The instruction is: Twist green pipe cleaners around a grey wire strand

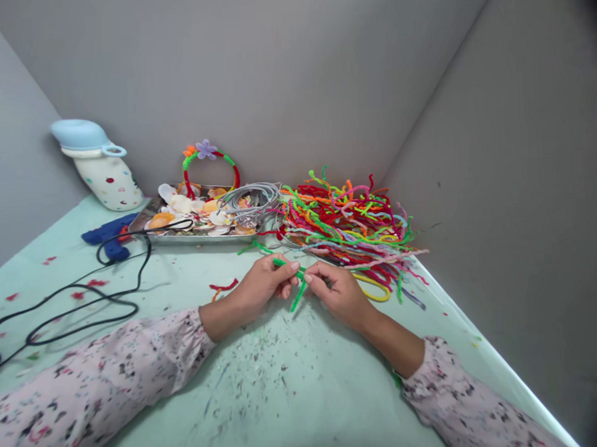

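Over the middle of the table, my left hand (270,279) and my right hand (338,292) meet around a bent green pipe cleaner (298,297). Thumb and fingers of the left pinch it, with one green end poking out above the thumb. My right hand's fingertips grip it from the other side, close to the left's. A second green end slants down between the hands. Just behind lies a heap of coloured pipe cleaners (338,215). Red and orange scraps (224,287) rest by my left wrist.
A metal tray (204,240) of shells stands at the back, with a flowered headband (236,170) and coiled grey wire (252,198). Left are a blue glue gun (110,237), its black cord (136,285) and a bottle (109,180). Grey walls bound the table (268,412).
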`<move>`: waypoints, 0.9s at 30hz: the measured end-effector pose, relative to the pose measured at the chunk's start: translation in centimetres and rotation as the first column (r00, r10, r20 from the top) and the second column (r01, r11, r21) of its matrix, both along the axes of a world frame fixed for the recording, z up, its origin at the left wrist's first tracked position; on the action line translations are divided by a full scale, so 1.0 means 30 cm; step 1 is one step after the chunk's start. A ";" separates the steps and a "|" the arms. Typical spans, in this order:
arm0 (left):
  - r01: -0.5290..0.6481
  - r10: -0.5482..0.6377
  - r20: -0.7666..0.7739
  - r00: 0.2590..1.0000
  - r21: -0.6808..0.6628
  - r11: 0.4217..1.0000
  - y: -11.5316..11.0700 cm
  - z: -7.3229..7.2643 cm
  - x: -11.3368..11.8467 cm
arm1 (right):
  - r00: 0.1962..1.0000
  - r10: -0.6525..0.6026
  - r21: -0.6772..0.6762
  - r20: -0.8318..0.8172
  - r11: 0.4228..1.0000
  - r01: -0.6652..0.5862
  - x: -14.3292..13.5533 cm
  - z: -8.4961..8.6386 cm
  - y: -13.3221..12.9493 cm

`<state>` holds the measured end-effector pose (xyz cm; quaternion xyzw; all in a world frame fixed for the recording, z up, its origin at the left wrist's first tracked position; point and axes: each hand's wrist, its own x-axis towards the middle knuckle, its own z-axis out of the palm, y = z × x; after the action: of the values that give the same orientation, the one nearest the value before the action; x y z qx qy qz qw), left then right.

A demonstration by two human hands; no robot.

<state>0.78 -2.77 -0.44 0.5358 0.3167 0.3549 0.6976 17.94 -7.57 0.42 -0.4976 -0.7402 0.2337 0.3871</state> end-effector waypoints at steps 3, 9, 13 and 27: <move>0.002 -0.002 0.014 1.000 -0.004 1.000 0.000 0.001 0.001 | 0.998 -0.017 0.057 0.066 0.998 0.014 -0.002 -0.007 0.000; 0.023 -0.023 0.021 1.000 -0.004 1.000 0.001 0.000 -0.001 | 0.986 -0.039 0.180 0.159 0.984 0.009 -0.007 -0.013 0.001; 0.013 -0.014 0.007 1.000 0.003 1.000 0.001 -0.003 -0.001 | 0.987 -0.029 0.212 0.157 0.977 -0.005 -0.005 -0.010 0.001; 0.037 -0.037 0.023 0.999 -0.002 0.999 -0.002 0.004 -0.001 | 0.971 -0.056 0.278 0.234 0.961 -0.011 -0.012 -0.012 -0.005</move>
<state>0.75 -2.83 -0.32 0.5366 0.2992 0.3476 0.7083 17.58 -7.71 0.07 -0.4715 -0.8011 0.0615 0.3635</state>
